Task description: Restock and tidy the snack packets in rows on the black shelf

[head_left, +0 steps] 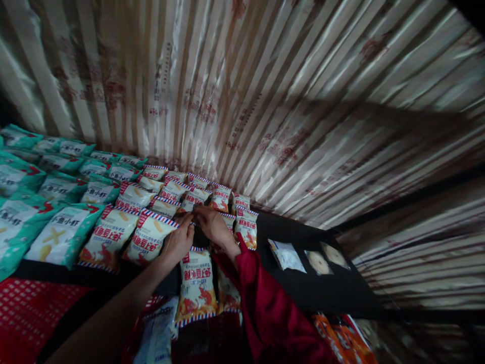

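Snack bags (149, 236), pale above and orange below, with bold red lettering and red-white-blue striped ends, are ranged in slightly uneven rows on a black shelf (326, 293), bounded by teal bags (62, 232) at left and backed closely by ridged sheeting (212, 91). Among the middle rows, the left hand (182, 237) and right hand (214, 225) are brought close together, fingers bent and narrowly spaced; whether anything is gripped cannot be told. Open room is left to the right, broken by a white packet (287, 255) and two clear-wrapped rounds (318, 263).
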A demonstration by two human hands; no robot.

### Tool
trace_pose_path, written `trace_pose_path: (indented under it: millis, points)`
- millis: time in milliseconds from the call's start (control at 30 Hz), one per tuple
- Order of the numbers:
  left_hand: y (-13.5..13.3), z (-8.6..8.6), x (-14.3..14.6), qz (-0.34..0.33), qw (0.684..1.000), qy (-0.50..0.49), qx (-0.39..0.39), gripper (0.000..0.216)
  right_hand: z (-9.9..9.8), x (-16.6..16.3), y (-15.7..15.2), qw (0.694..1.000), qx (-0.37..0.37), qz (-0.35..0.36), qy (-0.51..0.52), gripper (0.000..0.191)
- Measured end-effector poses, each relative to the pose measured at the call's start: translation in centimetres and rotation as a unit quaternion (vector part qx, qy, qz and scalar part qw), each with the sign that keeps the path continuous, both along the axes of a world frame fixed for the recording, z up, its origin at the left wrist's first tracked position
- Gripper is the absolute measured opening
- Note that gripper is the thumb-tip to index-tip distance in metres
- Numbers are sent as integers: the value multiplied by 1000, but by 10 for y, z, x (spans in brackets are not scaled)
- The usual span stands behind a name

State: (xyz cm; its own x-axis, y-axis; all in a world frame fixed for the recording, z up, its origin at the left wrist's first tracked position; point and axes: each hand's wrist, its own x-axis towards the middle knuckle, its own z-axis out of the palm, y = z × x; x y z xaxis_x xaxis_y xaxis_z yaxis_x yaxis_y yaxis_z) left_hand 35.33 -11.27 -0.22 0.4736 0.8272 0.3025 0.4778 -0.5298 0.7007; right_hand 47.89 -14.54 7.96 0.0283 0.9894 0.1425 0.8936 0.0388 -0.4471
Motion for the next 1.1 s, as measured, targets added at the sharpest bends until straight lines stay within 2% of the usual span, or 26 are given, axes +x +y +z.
trace_pose_path:
  millis: [100, 233, 433, 567, 833, 1100]
  points:
    - [0, -1, -1, -2, 1000, 1, 0, 41, 10, 1, -16, 1000, 13, -10, 14, 27]
    - [-1, -1, -2, -4, 1000, 5, -4, 39, 19, 1, -46, 998, 20, -60, 28, 26]
    - [-9, 3, -9, -13, 1000, 1, 18, 39, 18, -5, -97, 998, 9, -49, 40, 27]
    - [-16, 7, -16, -24, 999, -1, 47, 39, 16, -20, -129, 997, 6, -56, 54, 29]
    - [-26, 5, -22, -53, 997, -7, 58, 39, -9, -65, -169, 991, -4, -121, 56, 47]
    - [-41, 17, -32, -106, 990, -47, 81, 38, -36, -87, -174, 989, 22, -142, 27, 60]
